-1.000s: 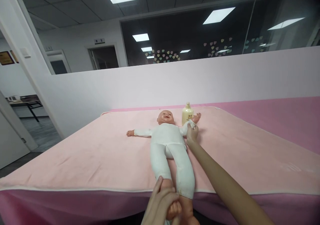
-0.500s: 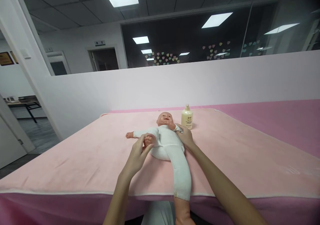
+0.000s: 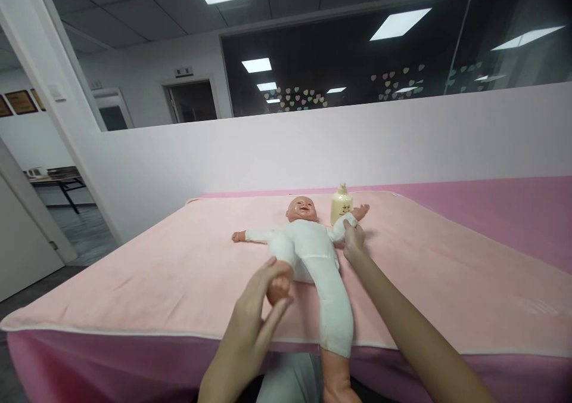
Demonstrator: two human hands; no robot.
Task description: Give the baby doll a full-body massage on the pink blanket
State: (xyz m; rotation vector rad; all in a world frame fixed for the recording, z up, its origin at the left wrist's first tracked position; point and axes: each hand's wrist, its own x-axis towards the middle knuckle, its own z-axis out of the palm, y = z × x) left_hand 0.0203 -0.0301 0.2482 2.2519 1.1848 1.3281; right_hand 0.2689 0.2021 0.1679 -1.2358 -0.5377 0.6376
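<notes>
A baby doll (image 3: 308, 248) in a white bodysuit lies on its back on a pink towel (image 3: 156, 284), head away from me. My left hand (image 3: 261, 307) is closed round the doll's bare foot on my left and holds that leg bent up toward its body. My right hand (image 3: 354, 243) pinches the white sleeve at the wrist of the doll's arm on my right, which lies stretched out to the side. The doll's other leg lies straight, its bare foot hanging over the near edge.
A cream pump bottle (image 3: 341, 204) stands upright just behind the doll's outstretched arm. The towel covers a darker pink table (image 3: 504, 212) that runs off to the right. A white partition wall (image 3: 313, 146) rises behind; an open doorway is at far left.
My left hand has drawn the doll's bent leg back toward me and down. My right hand has moved the doll's arm from across its chest out to the side, beside the bottle.
</notes>
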